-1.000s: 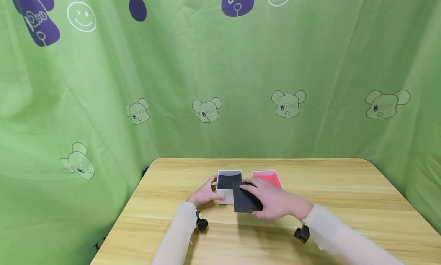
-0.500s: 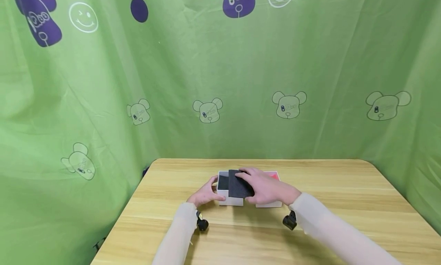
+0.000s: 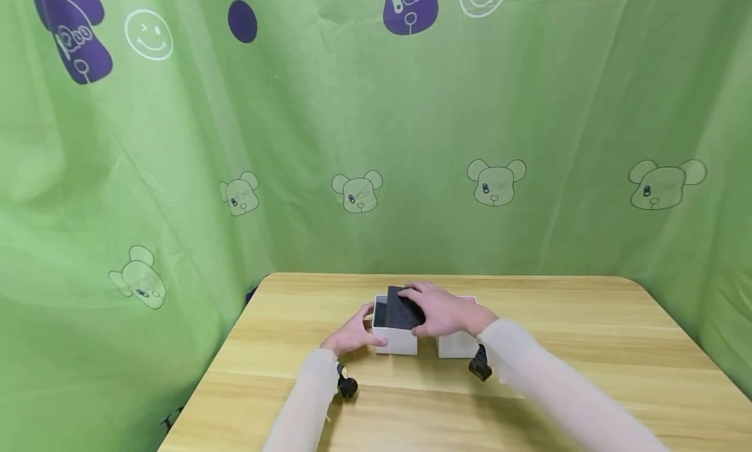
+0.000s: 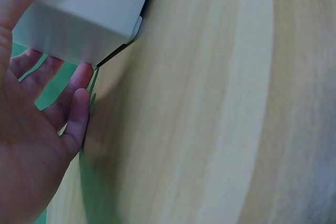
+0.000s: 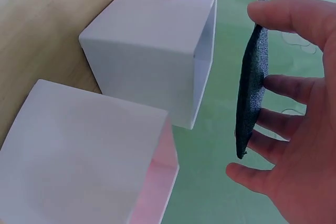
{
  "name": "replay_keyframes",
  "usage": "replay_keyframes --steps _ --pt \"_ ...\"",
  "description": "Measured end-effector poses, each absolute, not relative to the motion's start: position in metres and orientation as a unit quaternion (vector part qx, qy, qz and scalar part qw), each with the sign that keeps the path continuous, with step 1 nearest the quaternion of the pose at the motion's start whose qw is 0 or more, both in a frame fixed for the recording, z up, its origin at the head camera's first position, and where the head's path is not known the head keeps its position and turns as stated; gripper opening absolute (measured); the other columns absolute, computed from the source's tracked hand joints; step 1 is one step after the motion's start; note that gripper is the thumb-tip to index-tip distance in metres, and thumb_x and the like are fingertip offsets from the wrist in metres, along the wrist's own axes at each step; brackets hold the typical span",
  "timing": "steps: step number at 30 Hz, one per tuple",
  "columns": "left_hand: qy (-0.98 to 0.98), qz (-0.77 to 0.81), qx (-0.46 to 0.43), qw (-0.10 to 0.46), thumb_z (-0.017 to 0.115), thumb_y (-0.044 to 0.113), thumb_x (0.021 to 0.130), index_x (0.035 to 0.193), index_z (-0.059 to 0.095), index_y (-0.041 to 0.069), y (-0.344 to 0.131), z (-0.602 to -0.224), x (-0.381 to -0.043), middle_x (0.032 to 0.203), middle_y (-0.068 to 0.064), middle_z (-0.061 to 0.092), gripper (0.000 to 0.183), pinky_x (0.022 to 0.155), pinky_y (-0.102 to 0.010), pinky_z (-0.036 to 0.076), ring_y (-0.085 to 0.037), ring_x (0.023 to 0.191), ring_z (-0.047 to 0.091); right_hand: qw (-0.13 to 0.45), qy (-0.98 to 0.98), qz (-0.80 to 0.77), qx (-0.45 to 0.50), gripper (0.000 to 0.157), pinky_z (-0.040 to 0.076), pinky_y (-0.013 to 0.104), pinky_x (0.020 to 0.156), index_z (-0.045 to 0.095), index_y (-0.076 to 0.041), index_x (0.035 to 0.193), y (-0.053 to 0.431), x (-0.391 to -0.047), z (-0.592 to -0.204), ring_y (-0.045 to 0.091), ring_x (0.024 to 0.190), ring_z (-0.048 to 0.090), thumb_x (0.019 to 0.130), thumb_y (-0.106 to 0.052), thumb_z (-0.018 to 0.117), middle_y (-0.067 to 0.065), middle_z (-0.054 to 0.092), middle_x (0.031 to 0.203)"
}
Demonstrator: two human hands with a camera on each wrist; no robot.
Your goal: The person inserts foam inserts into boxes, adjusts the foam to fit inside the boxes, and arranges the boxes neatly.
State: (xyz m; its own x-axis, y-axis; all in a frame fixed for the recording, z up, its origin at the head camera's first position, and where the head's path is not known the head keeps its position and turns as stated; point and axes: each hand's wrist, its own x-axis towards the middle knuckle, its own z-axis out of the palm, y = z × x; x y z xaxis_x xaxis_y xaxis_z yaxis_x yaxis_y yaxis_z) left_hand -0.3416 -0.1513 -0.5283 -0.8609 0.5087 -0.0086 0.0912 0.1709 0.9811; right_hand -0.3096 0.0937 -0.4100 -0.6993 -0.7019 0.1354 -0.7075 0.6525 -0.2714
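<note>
In the head view, my left hand (image 3: 352,334) grips the left side of a white open-topped box (image 3: 398,341), thumb at the front and fingers toward the back. Dark lining shows inside this box. My right hand (image 3: 443,310) holds a thin black foam pad (image 3: 402,311) by its edges, tilted above the box opening. Seen from the right wrist, the foam pad (image 5: 252,82) stays apart from the box (image 5: 147,66), pinched between thumb and fingers. The left wrist view has my fingertips right at the white box (image 4: 94,14), which stands on the table.
A second white box (image 3: 455,346) stands just right of the first, partly covered by my right hand; its pink interior (image 5: 157,187) shows in the right wrist view. Both rest on a wooden table (image 3: 558,367). A green printed curtain (image 3: 423,236) hangs behind the table.
My right hand has carried the black foam pad leftward and away from me, from in front of the white box to over its opening. The left hand keeps its grip.
</note>
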Motion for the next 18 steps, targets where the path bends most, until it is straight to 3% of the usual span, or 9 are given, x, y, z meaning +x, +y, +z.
replay_keyframes --steps 9,18 --pt "0.747 0.611 0.205 0.165 0.076 -0.001 0.073 0.148 0.019 0.009 -0.151 -0.528 -0.343 0.143 -0.014 0.037 0.095 0.091 -0.035 0.047 -0.028 0.118 0.050 -0.024 -0.917 0.161 0.364 0.077 0.040 0.044 0.094 0.045 -0.008 0.139 0.084 -0.323 -0.416 0.029 0.118 0.044 0.072 -0.028 0.076 0.016 0.040 0.140" --pt "0.745 0.612 0.205 0.170 0.076 0.000 0.073 0.149 0.017 0.009 -0.151 -0.530 -0.341 0.148 -0.014 0.028 0.097 0.090 -0.035 0.048 -0.029 0.118 0.048 -0.039 -0.912 0.164 0.373 0.075 0.042 0.043 0.090 0.046 -0.006 0.136 0.075 -0.327 -0.422 0.028 0.112 0.047 0.071 -0.026 0.076 0.015 0.044 0.134"
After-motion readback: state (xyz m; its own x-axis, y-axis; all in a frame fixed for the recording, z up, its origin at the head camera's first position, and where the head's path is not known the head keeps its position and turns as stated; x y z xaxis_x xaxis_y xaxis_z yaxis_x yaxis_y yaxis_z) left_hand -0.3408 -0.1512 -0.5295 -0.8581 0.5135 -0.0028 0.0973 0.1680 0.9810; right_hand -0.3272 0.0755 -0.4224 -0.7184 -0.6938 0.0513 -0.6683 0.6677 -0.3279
